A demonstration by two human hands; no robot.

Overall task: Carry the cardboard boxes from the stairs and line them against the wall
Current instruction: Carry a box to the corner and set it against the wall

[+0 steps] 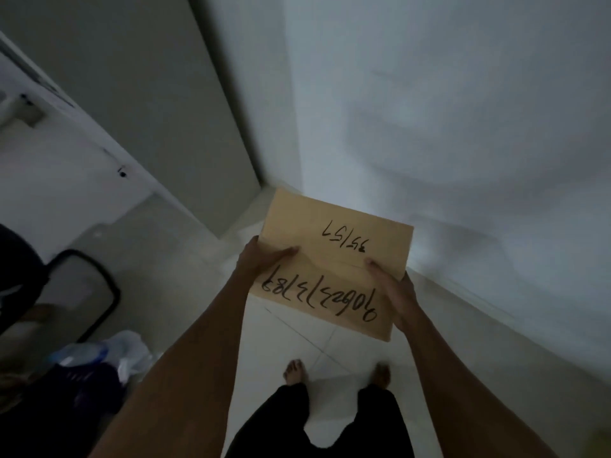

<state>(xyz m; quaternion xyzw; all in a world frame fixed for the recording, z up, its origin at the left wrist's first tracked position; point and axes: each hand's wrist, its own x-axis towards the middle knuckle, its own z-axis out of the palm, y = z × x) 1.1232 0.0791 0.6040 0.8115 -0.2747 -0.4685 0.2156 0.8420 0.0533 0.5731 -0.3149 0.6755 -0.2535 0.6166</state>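
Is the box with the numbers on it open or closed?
Closed. The cardboard box has its top flaps lying flat, meeting at a seam, with the left hand and right hand gripping its sides.

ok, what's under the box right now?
Nothing holds the box up but the left hand and right hand. Below it lies white tiled floor, with bare feet nearer. The floor straight beneath is covered.

Box point(334, 262) underside hidden; fingers of both hands out of sight beneath it. Dark clutter point(66, 375) lower left dim, blurred, cut by edge.
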